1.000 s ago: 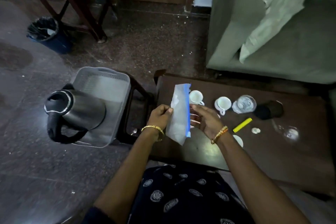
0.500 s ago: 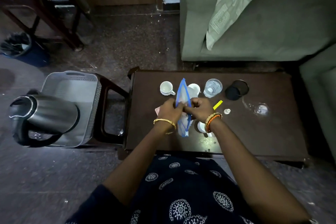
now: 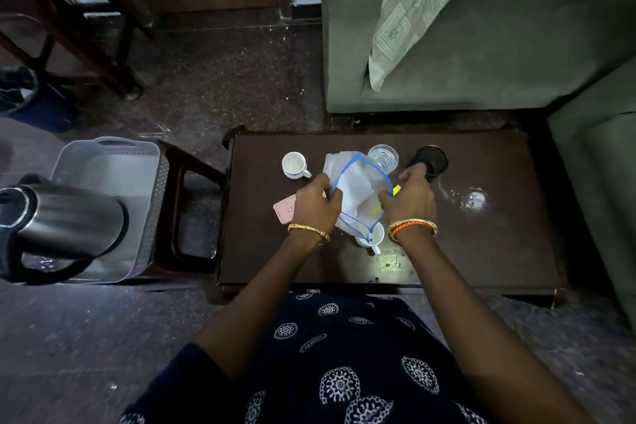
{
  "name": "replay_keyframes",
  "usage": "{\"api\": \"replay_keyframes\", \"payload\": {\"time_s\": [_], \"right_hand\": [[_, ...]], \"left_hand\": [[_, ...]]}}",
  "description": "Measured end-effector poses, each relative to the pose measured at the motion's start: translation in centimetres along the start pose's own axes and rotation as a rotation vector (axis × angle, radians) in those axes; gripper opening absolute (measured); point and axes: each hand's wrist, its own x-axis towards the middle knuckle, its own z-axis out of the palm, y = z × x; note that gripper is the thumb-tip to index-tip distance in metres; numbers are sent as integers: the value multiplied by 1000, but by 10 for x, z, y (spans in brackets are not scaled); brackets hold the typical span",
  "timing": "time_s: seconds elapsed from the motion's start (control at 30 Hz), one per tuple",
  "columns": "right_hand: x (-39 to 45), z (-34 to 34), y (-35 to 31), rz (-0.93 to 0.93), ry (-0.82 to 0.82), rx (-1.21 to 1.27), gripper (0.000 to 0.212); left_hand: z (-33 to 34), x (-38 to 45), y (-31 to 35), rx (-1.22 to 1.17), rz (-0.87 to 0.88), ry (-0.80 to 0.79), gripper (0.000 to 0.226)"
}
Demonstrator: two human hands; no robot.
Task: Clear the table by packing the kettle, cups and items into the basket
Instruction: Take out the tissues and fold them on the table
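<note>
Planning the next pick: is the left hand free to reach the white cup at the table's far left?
Probably not yet: the left hand is gripping the zip bag, as is the right hand. The white cup stands unobstructed just beyond it.

I saw a brushed-metal kettle (image 3: 65, 220), a perforated grey plastic basket (image 3: 106, 175), a glossy dark wooden tabletop (image 3: 481, 251), and a clear plastic zip bag (image 3: 358, 193).
</note>
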Motion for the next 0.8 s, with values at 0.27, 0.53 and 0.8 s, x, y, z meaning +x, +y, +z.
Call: {"api": "replay_keyframes", "payload": {"time_s": [0.27,0.53,0.8], "right_hand": [[-8,-9,-9,97,5,143,23],[-18,-3,-20,-25,-182,85,23],[-3,20,-18,-9,-267,-199,43]], "left_hand": [[12,0,12,-36,-31,-37,33],[19,1,16,-42,-53,-29,43],[30,-3,5,-67,-40,-139,22]]}}
